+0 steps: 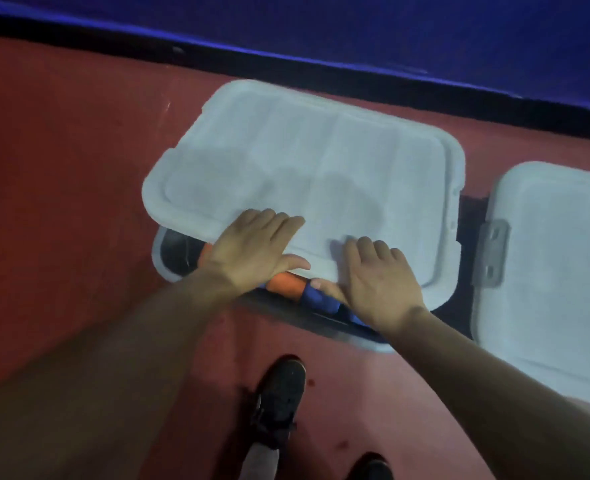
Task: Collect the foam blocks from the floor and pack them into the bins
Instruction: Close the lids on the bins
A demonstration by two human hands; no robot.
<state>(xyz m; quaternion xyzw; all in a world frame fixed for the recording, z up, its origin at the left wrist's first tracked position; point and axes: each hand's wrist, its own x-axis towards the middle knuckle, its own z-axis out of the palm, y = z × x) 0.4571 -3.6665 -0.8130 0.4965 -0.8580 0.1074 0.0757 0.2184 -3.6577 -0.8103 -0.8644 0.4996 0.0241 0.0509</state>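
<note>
2 foam blocks showed in the open gap at the near side of the bin (169,270): an orange block (283,285) and, touching it on the right, a blue block (316,299). Both lay inside the bin, just under the near edge of the lid (304,161). The rest of the bin's contents were hidden by the lid, which sat askew over the bin, shifted away from the person so that the near left corner of the rim stayed uncovered.

The left hand (252,247) lay flat on the lid's near edge. Its fingers (279,220) were straight and close together, and the thumb was spread out to the right along the edge above the orange block. The right hand (376,278) rested on the lid just beside it, the 2 hands apart. Its fingers (378,245) were slightly bent with the tips on the lid's top. Its thumb reached left at the lid's edge over the blue block; whether it hooked under the edge could not be told.

Right of the bin, near it, a 2nd lid (546,271) covered another bin, with a grey latch (491,252) on its left side. Both stood on a red floor (61,168) beside a black strip (321,74) below a blue wall (356,22). A dark shoe (279,396) stood on the floor close to the bin.
</note>
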